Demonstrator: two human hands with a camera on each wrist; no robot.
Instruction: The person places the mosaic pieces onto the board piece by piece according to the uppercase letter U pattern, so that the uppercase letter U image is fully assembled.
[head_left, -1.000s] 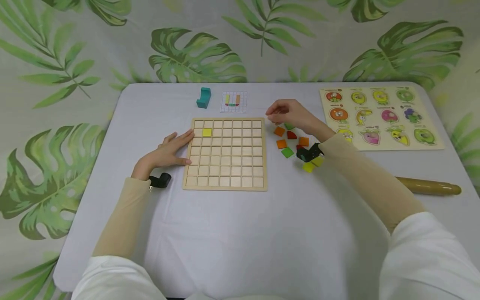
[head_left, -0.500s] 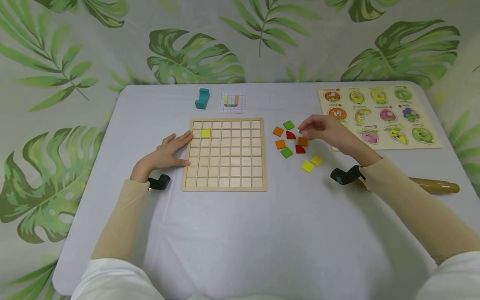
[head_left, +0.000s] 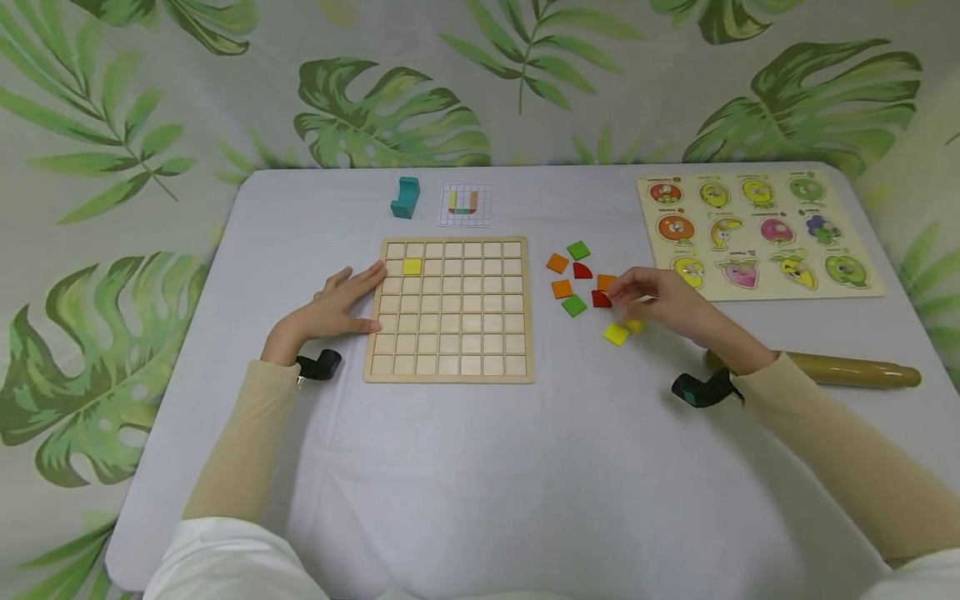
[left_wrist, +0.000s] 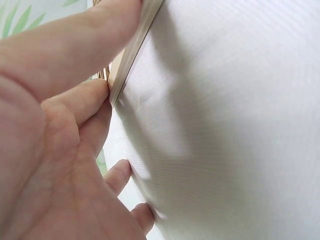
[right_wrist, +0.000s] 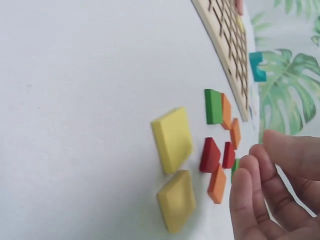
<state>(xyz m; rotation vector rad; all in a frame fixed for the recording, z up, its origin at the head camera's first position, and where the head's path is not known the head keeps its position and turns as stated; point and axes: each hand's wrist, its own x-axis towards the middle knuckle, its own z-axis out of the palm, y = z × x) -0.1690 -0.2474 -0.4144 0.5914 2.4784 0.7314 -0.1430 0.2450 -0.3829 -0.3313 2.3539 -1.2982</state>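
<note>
My left hand (head_left: 341, 304) rests against the left edge of a wooden grid board (head_left: 450, 375), thumb and fingertips at its rim. One yellow square tile (head_left: 412, 266) lies in the board's second row. My right hand (head_left: 667, 304), fingers loosely bent and holding nothing, hovers at the right side of a loose group of tiles. Nearest it are two yellow tiles, one (right_wrist: 173, 140) beside the other (right_wrist: 177, 201), in the right wrist view. Red quarter-round tiles (right_wrist: 210, 156), orange tiles (head_left: 562, 289) and green tiles (head_left: 573, 306) lie around them.
Behind the board are a small pattern card (head_left: 465, 205) and a teal block (head_left: 406, 197) with a curved cutout. A fruit puzzle board (head_left: 765, 287) lies at the back right. A brown rod (head_left: 855, 369) lies beside the right forearm.
My right hand has moved from the board's upper right corner to the right, then toward me, over the yellow tiles. The left hand stays at the board's edge.
</note>
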